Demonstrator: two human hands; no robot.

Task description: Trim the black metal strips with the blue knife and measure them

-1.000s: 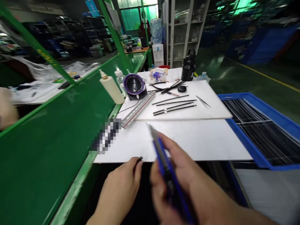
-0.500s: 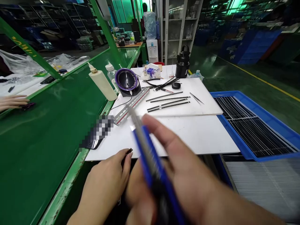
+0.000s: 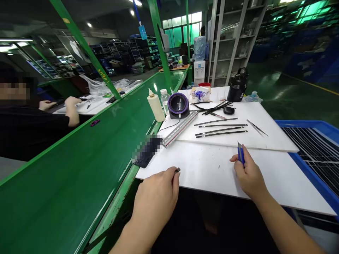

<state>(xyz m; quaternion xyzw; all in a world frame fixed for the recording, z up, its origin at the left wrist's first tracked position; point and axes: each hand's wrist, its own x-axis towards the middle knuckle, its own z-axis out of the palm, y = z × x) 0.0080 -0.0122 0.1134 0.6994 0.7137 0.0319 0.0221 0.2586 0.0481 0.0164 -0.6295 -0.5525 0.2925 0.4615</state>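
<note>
My left hand [image 3: 157,194] is closed at the front edge of the white table, pinching a dark strip [image 3: 177,170] whose short end pokes out past the thumb; the rest is hidden. In my right hand [image 3: 250,174] is a blue utility knife [image 3: 241,154], its blade pointing up and away from me, above the right part of the table. Beyond the hands, several thin black strips [image 3: 221,133] lie roughly side by side on a white board [image 3: 275,141]. Tweezers [image 3: 256,127] rest to their right.
A triangular scale ruler [image 3: 180,129], a purple-rimmed fan [image 3: 178,105] and a cream squeeze bottle [image 3: 156,107] stand or lie at left. Pliers [image 3: 200,104], a heap of strips and a black flask [image 3: 237,86] are behind. A blue tray [image 3: 291,151] holds strips at right. Another person sits beyond the green partition.
My right hand has moved the utility knife from close before the camera out to the right over the table. The view has swung left; my left hand keeps its pinch.
</note>
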